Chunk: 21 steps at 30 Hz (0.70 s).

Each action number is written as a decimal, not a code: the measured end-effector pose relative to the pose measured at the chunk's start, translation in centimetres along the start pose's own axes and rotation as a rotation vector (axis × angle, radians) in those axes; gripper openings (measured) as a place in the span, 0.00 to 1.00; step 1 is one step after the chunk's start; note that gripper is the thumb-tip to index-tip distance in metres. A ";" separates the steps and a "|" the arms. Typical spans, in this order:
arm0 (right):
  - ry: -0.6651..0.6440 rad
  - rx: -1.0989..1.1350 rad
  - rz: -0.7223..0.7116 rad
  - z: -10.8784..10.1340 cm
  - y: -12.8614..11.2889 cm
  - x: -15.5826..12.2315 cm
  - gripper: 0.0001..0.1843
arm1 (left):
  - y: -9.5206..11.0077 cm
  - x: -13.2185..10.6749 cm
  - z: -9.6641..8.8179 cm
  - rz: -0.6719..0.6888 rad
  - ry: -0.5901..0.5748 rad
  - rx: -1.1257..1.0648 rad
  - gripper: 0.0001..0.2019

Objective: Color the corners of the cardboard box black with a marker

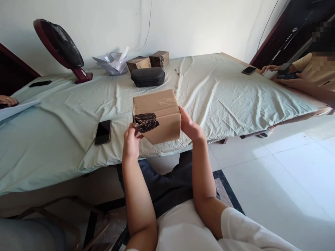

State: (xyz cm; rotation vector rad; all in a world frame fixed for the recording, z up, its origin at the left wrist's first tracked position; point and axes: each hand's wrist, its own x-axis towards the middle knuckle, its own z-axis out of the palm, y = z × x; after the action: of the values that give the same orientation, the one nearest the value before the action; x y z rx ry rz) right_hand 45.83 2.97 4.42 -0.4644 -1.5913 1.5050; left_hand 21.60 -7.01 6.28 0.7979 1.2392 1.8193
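A brown cardboard box (164, 122) is held between my two hands, tilted above the front edge of the cloth-covered table (70, 104). Black scribbles mark the box's near left side. My left hand (131, 143) grips the lower left corner, its fingers partly hidden behind the cardboard. On the opposite side, my right hand (191, 124) presses against the right face, and most of its fingers are out of sight behind the box. Just beyond the box lies a black hard case (148, 76). A dark smartphone (103, 132) rests to the left of my left hand.
Two more cardboard boxes (159, 58) stand at the back near a clear plastic bag (115, 64). A dark red fan (62, 47) leans at the back left. Another person (318, 71) sits at the right, and a person's hand (8, 101) shows at the left edge.
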 end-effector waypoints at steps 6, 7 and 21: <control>0.029 -0.031 -0.031 1.7 -0.9 0.7 0.58 | 1.6 -1.4 -0.2 -0.093 -0.147 -0.016 0.27; 0.035 -0.039 -0.036 2.0 -0.9 0.9 0.57 | 1.6 -1.4 -0.1 -0.118 -0.109 -0.026 0.26; 0.003 -0.053 -0.143 1.4 2.8 1.4 0.64 | 0.3 -0.8 1.1 -0.166 0.037 0.082 0.16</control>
State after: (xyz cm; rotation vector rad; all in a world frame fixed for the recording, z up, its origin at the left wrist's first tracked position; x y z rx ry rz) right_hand 43.13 3.70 2.47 -0.3741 -1.6305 1.3575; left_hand 22.76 -7.25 6.90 0.6869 1.3703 1.6656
